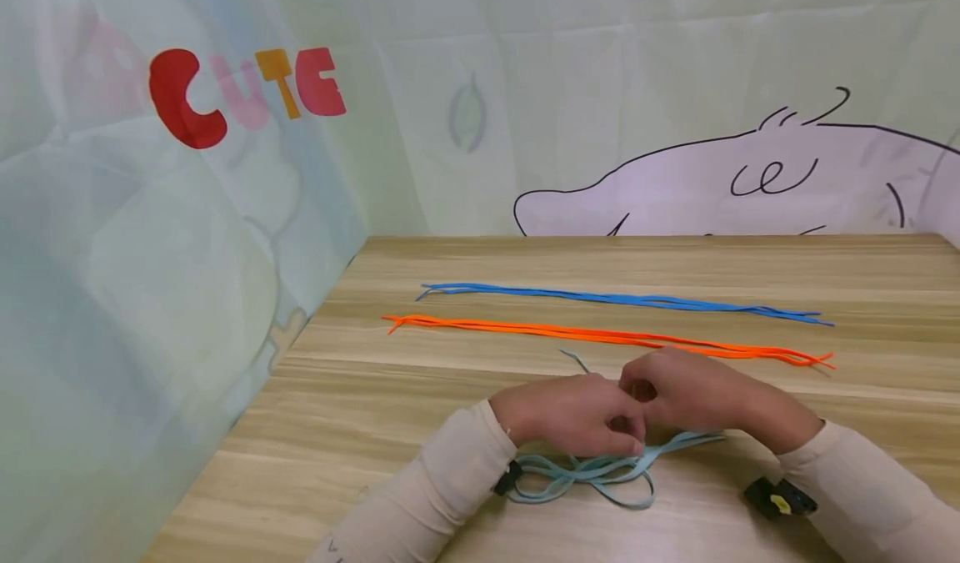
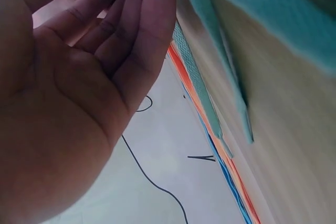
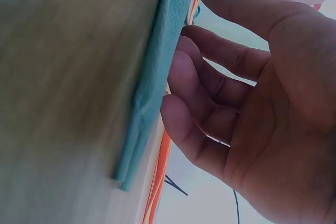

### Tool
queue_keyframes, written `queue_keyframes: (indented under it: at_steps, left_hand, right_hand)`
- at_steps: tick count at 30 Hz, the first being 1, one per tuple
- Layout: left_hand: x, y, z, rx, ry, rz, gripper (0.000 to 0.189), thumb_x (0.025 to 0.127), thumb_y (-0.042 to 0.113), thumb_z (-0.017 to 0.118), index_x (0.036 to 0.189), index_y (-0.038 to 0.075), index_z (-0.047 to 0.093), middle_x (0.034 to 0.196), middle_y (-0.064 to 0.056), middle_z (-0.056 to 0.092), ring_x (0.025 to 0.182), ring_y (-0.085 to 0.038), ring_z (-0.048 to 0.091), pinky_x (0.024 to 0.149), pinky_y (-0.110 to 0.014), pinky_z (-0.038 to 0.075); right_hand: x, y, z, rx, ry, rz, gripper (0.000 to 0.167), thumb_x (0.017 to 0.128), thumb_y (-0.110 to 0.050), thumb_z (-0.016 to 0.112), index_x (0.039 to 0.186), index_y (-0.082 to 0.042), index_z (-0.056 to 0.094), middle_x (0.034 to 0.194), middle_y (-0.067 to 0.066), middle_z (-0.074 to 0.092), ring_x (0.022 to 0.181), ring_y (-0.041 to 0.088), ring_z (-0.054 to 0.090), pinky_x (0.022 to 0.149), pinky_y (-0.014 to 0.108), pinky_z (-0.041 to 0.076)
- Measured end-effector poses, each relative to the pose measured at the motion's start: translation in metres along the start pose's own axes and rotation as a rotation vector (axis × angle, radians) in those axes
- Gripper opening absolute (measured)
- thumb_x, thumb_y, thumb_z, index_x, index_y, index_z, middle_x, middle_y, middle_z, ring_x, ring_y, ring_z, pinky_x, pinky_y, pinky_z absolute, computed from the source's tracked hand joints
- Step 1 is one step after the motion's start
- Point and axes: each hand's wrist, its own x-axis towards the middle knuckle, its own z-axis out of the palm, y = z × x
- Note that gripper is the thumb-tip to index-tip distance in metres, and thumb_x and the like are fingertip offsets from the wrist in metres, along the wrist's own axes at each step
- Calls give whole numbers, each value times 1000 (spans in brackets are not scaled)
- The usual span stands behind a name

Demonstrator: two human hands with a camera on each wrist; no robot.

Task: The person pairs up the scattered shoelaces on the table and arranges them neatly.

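1. Filling most of the lower head view: wooden table point(image 1: 300, 446), near edge cut off.
2. Meeting over teal lacing point(image 3: 149, 85): left hand point(image 1: 570, 413) and right hand point(image 1: 697, 392), fingers bent, tips hidden or cropped; cannot tell whether clamped on lacing or merely touching.
3. Farther back, stretched left to right, dipping slightly rightward: blue laces point(image 1: 637, 300), then orange laces point(image 1: 585, 334) nearer the hands.
4. Lying looped on the table beneath and just before the hands: teal lacing, middle covered, strand count hard to make out; long axis roughly left to right.
5. Beyond left hand: one thin teal tip point(image 1: 573, 358), pointing away and leftward.
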Motion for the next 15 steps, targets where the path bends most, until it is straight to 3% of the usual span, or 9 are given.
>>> queue_keyframes:
  at_steps: [7, 15]
  left_hand:
    - [-2, 1, -4, -20, 0, 10, 13, 100, 26, 63, 106, 20, 73, 92, 17, 63, 85, 4, 57, 77, -11, 44]
    - [-15, -12, -18, 53, 134, -144, 17, 100, 28, 62, 111, 20, 72, 95, 16, 65, 85, 0, 57, 77, -17, 46]
  right_hand:
    - [0, -1, 0, -11, -38, 9, 14, 84, -21, 77, 83, -28, 66, 70, -14, 56, 64, 7, 51, 57, 27, 44]
    - [0, 0, 2, 19, -69, -17, 14, 87, -20, 77, 82, -24, 65, 69, -14, 55, 63, 6, 49, 56, 26, 43]
